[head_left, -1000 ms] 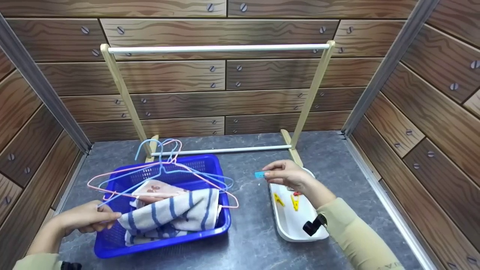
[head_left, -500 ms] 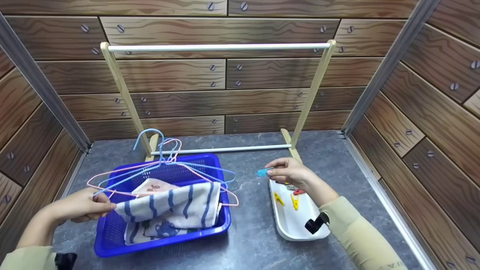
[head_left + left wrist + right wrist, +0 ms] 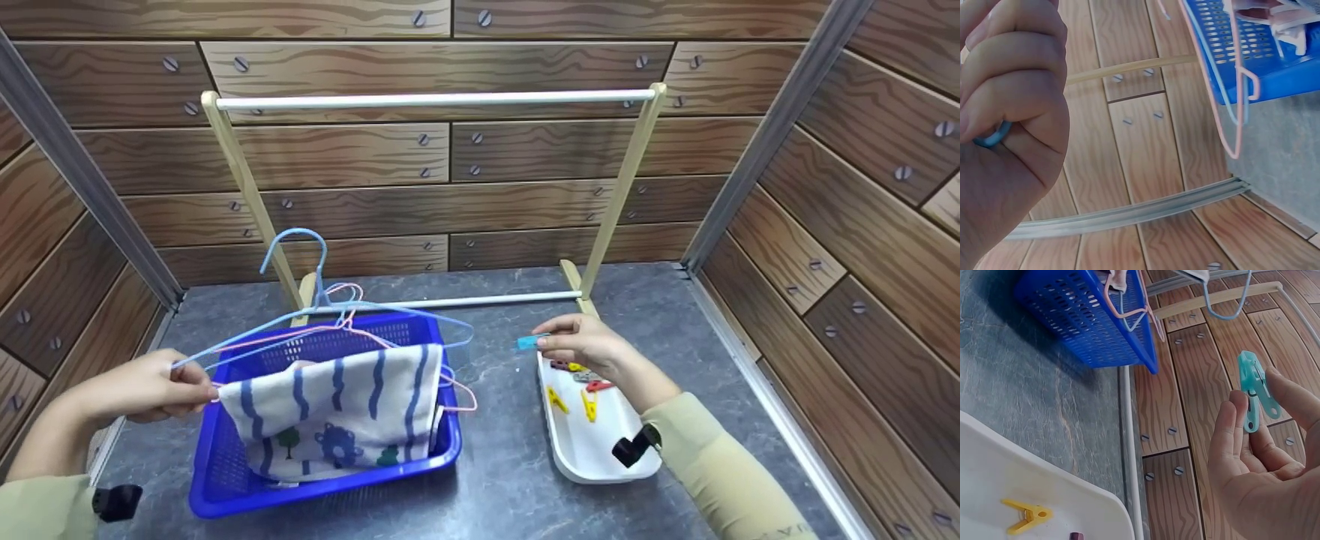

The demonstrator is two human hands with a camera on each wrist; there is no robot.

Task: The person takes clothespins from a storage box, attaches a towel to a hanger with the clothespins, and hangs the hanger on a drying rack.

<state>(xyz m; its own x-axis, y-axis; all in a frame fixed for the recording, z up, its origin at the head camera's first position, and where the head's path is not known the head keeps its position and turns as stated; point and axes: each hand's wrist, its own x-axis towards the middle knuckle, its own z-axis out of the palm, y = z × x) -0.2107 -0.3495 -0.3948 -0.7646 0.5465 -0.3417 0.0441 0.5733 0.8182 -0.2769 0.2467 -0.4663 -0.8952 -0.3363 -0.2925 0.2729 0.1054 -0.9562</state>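
Note:
My left hand (image 3: 150, 386) grips the left end of a light blue clothes hanger (image 3: 320, 285), with the towel's upper left corner at its fingertips. In the left wrist view the fingers curl tightly, and a bit of blue hanger shows in the fist. A white towel (image 3: 337, 420) with blue stripes and printed figures hangs along the hanger, its lower part inside the blue basket (image 3: 337, 486). My right hand (image 3: 589, 345) pinches a teal clothespin (image 3: 1251, 377) between thumb and fingers, above the far end of the white tray (image 3: 600, 477).
More hangers lie across the basket, including a pink one (image 3: 1237, 50). Yellow clothespins (image 3: 590, 406) and a red one (image 3: 598, 386) lie in the tray among others. Behind stands a wooden rack with a white top bar (image 3: 442, 99). Wood-patterned walls enclose the grey floor.
My left hand has risen and shifted left, lifting the blue hanger and the towel higher, so the towel's printed figures show. My right hand has barely moved, drifting slightly up with the clothespin.

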